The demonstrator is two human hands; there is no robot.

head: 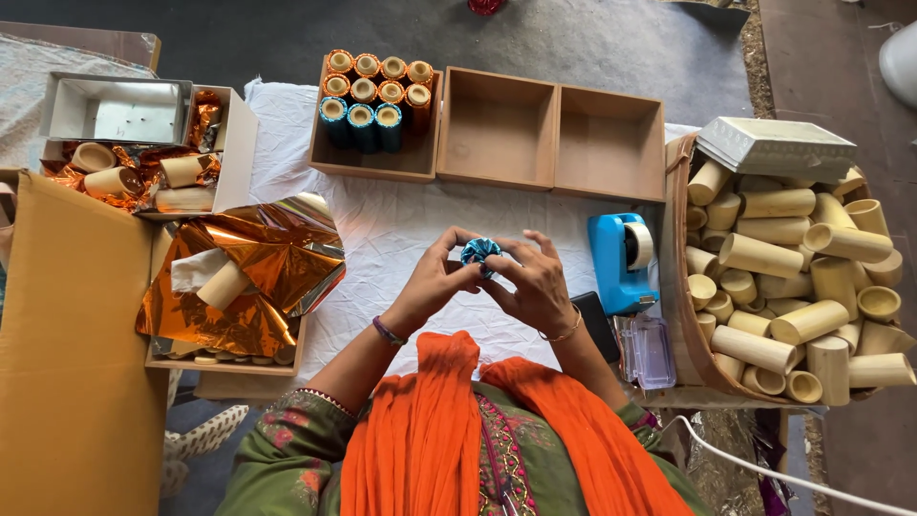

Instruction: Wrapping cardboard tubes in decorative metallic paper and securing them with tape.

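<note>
Blue foil-wrapped small tube (480,252), crinkled and shiny at its visible end, sits pinched between both hands just above the white cloth (382,229) that covers the work surface. The left hand (435,277) closes on it from the left with thumb and forefingers, and the right hand (535,282) closes on it from the right, its remaining fingers fanned upward. The tube lies directly between the fingertips, equally near to both hands. Its long axis seems to point toward the camera, since only the gathered foil end shows, though the fingers hide the body.

Beyond the tube on the cloth stands a three-compartment wooden tray (497,124); its left compartment holds upright tubes wrapped in orange and blue foil (374,96), and the other two compartments hold nothing. Right of the tube rests a blue tape dispenser (621,258), and farther right a basket of bare pale bamboo tubes (793,277). Left of the tube lie crumpled sheets of orange foil (253,272) with one bare tube on them.
</note>
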